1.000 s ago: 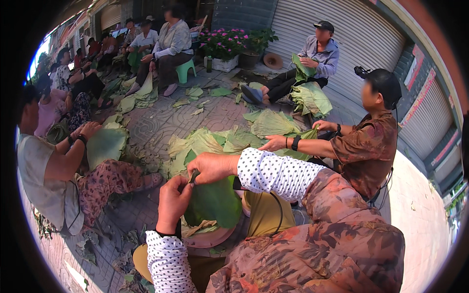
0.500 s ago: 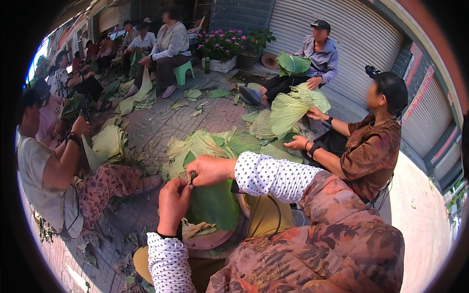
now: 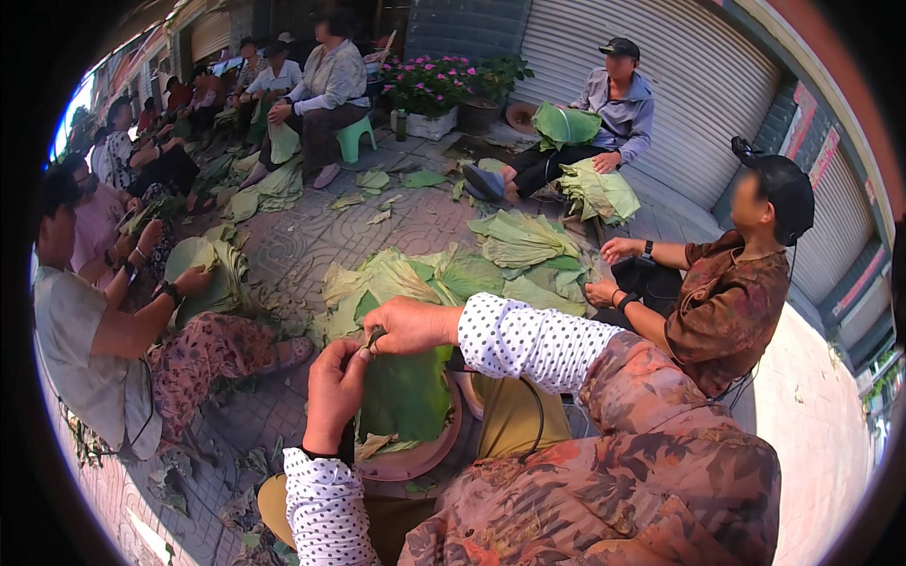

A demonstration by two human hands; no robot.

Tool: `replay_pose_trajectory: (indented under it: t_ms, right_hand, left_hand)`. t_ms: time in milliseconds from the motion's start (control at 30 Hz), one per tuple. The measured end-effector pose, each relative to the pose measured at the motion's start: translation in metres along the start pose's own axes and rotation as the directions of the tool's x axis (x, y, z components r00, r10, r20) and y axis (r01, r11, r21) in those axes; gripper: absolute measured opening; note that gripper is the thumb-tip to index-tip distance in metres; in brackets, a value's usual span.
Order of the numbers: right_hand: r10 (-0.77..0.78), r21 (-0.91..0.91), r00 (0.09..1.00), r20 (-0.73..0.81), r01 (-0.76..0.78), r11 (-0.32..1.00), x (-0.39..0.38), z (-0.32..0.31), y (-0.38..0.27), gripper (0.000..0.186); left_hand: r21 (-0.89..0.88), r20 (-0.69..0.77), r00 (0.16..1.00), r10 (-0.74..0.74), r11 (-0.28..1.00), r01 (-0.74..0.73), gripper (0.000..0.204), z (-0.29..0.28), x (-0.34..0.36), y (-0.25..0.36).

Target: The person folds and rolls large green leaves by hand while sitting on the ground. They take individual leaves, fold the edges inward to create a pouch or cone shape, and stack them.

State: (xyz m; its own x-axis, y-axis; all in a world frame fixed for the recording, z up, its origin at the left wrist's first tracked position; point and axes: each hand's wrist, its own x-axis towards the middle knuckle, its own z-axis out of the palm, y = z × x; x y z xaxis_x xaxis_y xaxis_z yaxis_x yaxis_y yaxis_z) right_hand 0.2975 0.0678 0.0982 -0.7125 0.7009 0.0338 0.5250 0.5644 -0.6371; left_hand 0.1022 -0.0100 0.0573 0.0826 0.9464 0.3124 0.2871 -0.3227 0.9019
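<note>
My left hand and my right hand meet over my lap, fingertips pinched together on a small dark, stem-like bit at the top of a large green lotus leaf. The leaf spreads below my hands, over a round pink basin. A drier, yellowish scrap of leaf shows by its edge. Just beyond my hands, a heap of green and yellowed lotus leaves covers the paving.
A co-worker in a brown patterned shirt sits close on my right. Another in a pale top holds leaves on my left. Farther back are a person with a leaf bundle, a green stool and flowerpots.
My hands stay pinched and shift slightly right; the leaf below hangs flatter. The co-worker on the right has let go of a leaf, which lies on the heap. The one at left has raised leaves.
</note>
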Motion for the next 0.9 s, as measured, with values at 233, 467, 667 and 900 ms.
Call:
replay_pose_trajectory:
  t_ms: [233,467,667,900]
  right_hand:
    - [-0.105,-0.271,0.994,-0.008,0.099,0.958,0.012,0.010,0.002,0.016]
    - [-0.096,-0.354,0.986,-0.136,0.042,0.934,0.012,0.054,0.005,0.013]
    - [-0.082,-0.583,0.979,-0.188,-0.044,0.811,0.012,0.051,0.036,0.013]
    - [0.247,-0.194,0.885,-0.395,-0.343,0.919,-0.027,0.005,0.094,0.021]
  left_hand:
    - [-0.115,0.014,0.994,-0.105,0.988,0.106,0.011,-0.008,-0.005,-0.022]
    - [-0.165,0.065,0.997,-0.041,0.985,0.051,0.012,-0.022,-0.030,-0.060]
    - [-0.213,0.027,0.999,-0.046,0.976,0.051,0.012,-0.037,-0.035,-0.055]
    - [-0.428,-0.421,0.883,-0.210,0.904,0.010,0.014,-0.105,-0.035,-0.069]
